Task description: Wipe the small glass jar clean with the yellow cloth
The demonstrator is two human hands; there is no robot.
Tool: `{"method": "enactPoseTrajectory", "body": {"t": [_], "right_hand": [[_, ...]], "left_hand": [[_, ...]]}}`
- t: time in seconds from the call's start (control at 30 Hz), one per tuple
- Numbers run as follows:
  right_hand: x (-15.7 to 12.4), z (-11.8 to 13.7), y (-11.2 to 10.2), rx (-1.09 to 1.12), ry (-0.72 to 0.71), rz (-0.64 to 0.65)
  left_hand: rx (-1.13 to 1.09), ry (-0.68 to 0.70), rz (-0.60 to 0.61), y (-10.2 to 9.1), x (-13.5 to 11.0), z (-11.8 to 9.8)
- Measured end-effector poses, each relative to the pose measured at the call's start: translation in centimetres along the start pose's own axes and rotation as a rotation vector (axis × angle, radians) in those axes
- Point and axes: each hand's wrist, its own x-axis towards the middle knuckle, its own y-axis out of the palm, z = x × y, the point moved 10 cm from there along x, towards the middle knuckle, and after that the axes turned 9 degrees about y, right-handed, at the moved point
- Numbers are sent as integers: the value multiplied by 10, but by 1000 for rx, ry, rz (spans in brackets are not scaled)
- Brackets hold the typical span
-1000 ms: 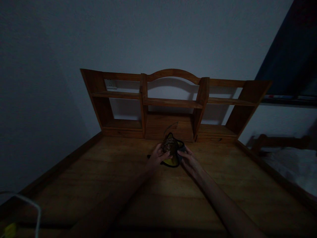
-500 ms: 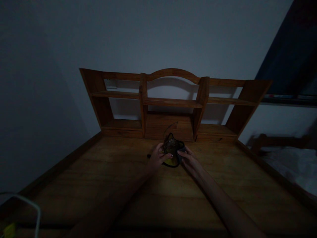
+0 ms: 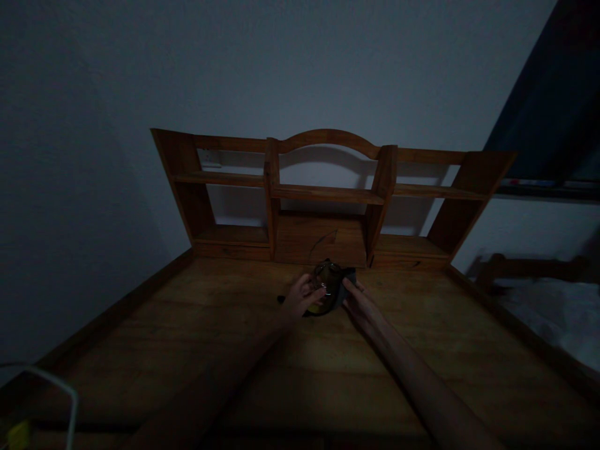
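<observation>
Above the desk top, both my hands are around a small dark pouch [image 3: 341, 296] with black edging and a patch of yellow low on it. A clear, shiny, rounded thing [image 3: 329, 275] sits in or against the pouch; the dim light hides what kind it is. My left hand [image 3: 298, 302] is closed on the shiny thing, thumb across its front. At the other side, my right hand [image 3: 362, 304] pinches the pouch's dark grey flap between thumb and fingers. A black end of something pokes out left of my left hand.
A wooden shelf unit [image 3: 323, 192] stands along the back of the wooden desk [image 3: 225, 325]. A white cable [image 3: 59, 382] and a yellow item [image 3: 19, 434] are at the lower left. Beyond the right edge lies pale bedding [image 3: 557, 319].
My right hand has pulled the grey flap slightly up and outward. The black edging loop has flattened, and the shiny thing has tilted. My left hand stays nearly in place.
</observation>
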Motion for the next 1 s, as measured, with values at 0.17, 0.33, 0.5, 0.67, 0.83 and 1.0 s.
{"method": "enactPoseTrajectory", "body": {"t": [0.17, 0.33, 0.5, 0.67, 0.83, 1.0], "right_hand": [[0, -1, 2, 35, 12, 9], [0, 0, 2, 43, 13, 15], [2, -1, 2, 43, 3, 43], [3, -2, -1, 54, 8, 20], [0, 1, 4, 18, 3, 46], [-4, 2, 8, -15, -1, 42]], "left_hand": [[-10, 1, 2, -1, 2, 4], [-16, -16, 0, -4, 4, 10], [-14, -18, -11, -6, 4, 10], [-21, -39, -15, -4, 3, 7], [20, -20, -16, -4, 2, 2], [40, 29, 2, -3, 0, -1]]}}
